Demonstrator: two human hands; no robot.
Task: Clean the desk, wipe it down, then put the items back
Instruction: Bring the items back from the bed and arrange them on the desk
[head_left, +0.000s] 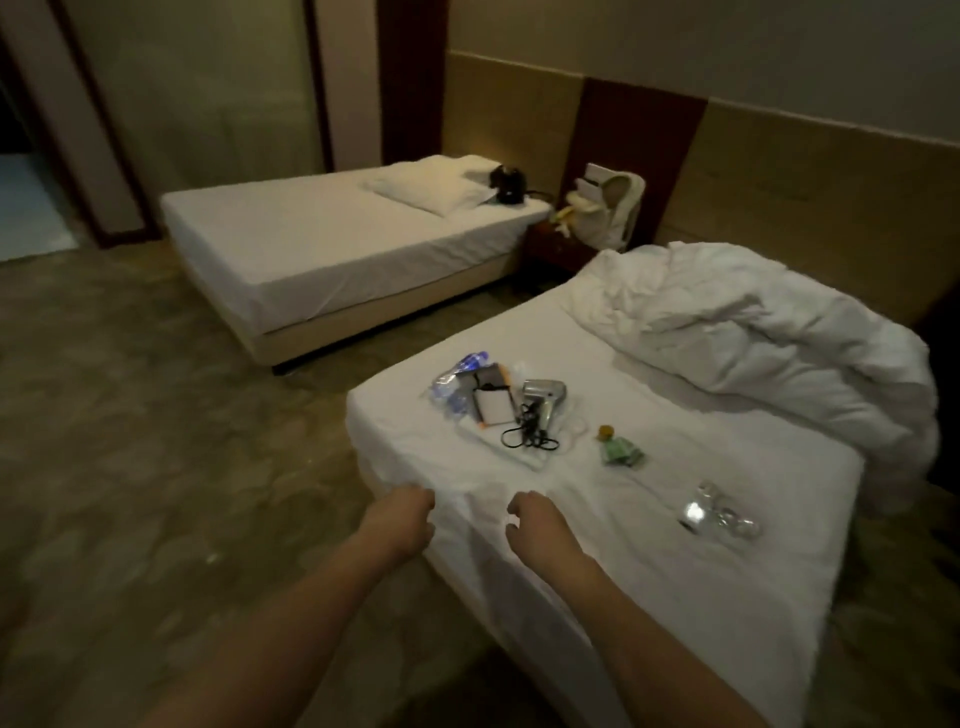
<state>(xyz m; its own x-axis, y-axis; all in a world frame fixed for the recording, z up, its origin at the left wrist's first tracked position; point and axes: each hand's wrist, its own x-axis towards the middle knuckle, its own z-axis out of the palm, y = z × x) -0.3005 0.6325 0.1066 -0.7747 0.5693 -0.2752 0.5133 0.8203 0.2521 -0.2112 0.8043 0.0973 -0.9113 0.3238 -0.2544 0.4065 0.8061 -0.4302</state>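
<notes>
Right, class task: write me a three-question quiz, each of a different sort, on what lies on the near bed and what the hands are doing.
1. True or false: the hair dryer lies on the near bed.
2. Multiple choice: the crumpled duvet lies on the A) near bed B) far bed C) floor.
3. Fill in: the left hand and right hand hover with fingers loosely curled, holding ____.

Key: 1 true; 2 A; 3 nothing.
</notes>
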